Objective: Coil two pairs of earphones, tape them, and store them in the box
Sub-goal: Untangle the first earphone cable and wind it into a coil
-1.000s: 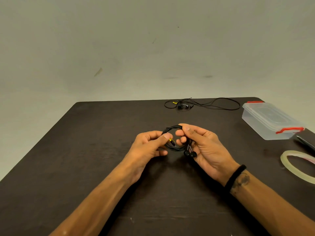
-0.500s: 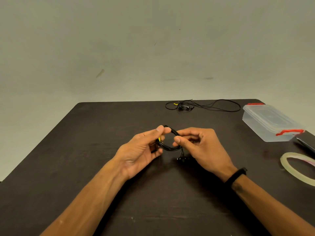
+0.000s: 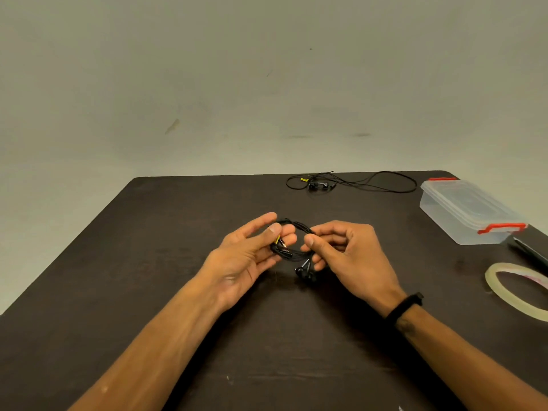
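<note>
Earphones [image 3: 292,241], coiled into a small black loop, sit between our two hands above the middle of the dark table [image 3: 148,262]. Our left hand [image 3: 252,259] lies palm up with the thumb pressing the left side of the coil against the fingers, close to the yellow-marked plug; the forefinger stretches out over the top of the loop. Our right hand [image 3: 347,256] pinches the right side of the coil between thumb and curled fingers, and a black band circles that wrist. Both earbuds [image 3: 305,271] hang from the lower edge of the coil, just under the right fingertips and just above the tabletop. At the far edge of the table we see the second pair of earphones [image 3: 350,183] lying loose, its cord spread in wide loops. To its right stands the clear plastic box [image 3: 468,212], lid on, with red clips at both ends. Nearer to us on the right edge lies a roll of clear tape [image 3: 516,289], flat on the table and partly out of view. Between the box and the tape rests a dark, slim object [image 3: 527,250] that we cannot make out.
</note>
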A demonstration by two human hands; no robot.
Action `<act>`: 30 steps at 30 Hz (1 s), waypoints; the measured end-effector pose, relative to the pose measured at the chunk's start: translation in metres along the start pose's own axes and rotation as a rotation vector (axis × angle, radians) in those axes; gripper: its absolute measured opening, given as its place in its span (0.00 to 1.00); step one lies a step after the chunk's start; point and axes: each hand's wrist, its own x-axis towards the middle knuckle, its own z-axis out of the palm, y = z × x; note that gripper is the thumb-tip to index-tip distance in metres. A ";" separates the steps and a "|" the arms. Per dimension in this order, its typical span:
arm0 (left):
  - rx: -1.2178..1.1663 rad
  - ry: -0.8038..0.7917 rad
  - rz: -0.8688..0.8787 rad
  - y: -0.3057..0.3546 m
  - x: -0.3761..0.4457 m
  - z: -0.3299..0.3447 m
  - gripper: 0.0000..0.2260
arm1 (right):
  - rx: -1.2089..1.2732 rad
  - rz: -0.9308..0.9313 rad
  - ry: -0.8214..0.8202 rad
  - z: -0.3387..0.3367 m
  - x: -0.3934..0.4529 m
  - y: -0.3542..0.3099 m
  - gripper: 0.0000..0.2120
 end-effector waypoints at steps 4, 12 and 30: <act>-0.107 -0.145 -0.112 0.004 -0.003 0.002 0.21 | -0.039 0.017 -0.007 0.001 0.000 0.000 0.00; -0.083 -0.287 0.021 -0.003 0.000 0.004 0.30 | -0.009 0.032 -0.023 0.003 -0.003 -0.002 0.05; 0.429 0.083 0.545 -0.017 -0.010 0.021 0.10 | 0.198 0.194 0.086 0.002 -0.011 -0.026 0.05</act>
